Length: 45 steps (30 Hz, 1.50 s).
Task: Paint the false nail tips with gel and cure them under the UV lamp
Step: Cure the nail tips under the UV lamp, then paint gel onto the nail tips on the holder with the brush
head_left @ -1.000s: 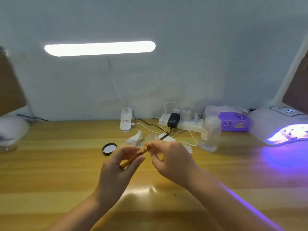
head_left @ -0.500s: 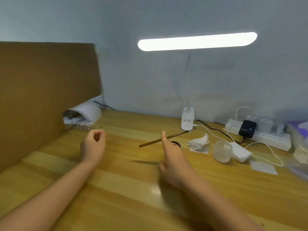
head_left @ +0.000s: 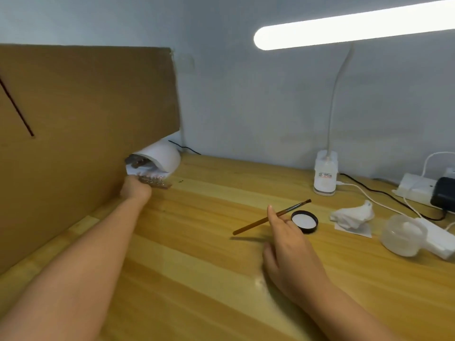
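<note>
A: Left hand (head_left: pixel 135 188)?
B: Reaching to the strip of nail tips (head_left: pixel 155 182) at the white lamp (head_left: pixel 161 156); grip, cannot tell.
A: Right hand (head_left: pixel 288 244)?
B: Pinching 1 brush (head_left: pixel 272 217) above the table (head_left: pixel 197 254), beside the black lid (head_left: pixel 304 221).

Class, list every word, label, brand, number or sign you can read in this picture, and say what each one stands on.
No text here can be read.
Desk lamp base: a small label with a red mark and dark print, too blurred to read.
Power strip: no print can be made out.
Black lid, brush, cardboard box: no lettering shows.
</note>
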Each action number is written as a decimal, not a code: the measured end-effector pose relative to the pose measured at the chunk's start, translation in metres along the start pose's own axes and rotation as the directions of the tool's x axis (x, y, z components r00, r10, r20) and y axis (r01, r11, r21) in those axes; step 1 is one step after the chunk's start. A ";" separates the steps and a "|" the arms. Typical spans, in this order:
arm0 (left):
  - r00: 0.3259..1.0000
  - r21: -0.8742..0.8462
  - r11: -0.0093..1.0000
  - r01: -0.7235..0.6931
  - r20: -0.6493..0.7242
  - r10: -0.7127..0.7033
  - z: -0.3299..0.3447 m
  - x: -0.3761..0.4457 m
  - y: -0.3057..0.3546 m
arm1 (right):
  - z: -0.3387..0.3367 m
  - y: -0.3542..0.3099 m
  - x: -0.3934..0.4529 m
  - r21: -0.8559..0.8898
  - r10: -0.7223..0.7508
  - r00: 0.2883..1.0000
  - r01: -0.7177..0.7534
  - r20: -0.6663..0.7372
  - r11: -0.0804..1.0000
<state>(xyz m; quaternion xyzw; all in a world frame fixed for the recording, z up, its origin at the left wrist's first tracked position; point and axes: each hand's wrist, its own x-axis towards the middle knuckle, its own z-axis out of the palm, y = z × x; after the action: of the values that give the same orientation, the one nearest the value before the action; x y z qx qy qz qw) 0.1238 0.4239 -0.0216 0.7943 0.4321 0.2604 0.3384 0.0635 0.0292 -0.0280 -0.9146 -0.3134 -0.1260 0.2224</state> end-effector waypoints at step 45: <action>0.485 -0.556 0.643 -0.527 0.424 0.765 0.009 -0.276 0.112 | -0.131 0.104 -0.080 0.085 0.028 0.863 0.018 -0.505 0.996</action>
<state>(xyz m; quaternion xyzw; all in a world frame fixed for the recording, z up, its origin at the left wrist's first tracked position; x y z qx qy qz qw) 0.0521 0.1380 0.0247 0.8613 -0.0990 0.1623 0.4713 0.0552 -0.1484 0.0221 -0.8398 -0.2472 -0.3468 0.3366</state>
